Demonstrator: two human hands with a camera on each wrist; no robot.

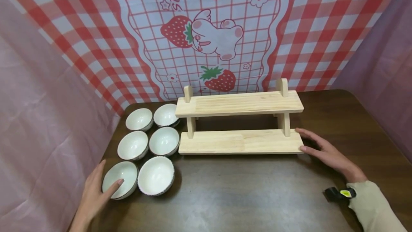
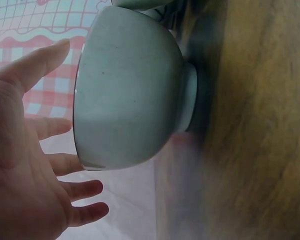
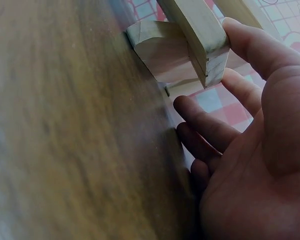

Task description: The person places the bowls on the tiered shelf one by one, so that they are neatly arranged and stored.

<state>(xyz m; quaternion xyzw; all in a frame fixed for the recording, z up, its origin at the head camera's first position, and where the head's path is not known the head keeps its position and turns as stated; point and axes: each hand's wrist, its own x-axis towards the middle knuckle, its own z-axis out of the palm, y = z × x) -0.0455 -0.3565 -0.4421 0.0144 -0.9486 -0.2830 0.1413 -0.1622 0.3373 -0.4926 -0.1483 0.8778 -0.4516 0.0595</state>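
White bowl, nearest of six, stands on the bench; only the left wrist view shows its foot. Left hand spreads around it; right hand, fingers parted, touches the wooden rack.

We look forward and down through the head camera from the near side, well back, taking in the table and the far checked cloth. Our left wrist view faces the near left bowl close up, low over the table; our right one (turned sideways, like the left) closely faces the right end of the wooden shelf. Both share table and cloth with the head view.
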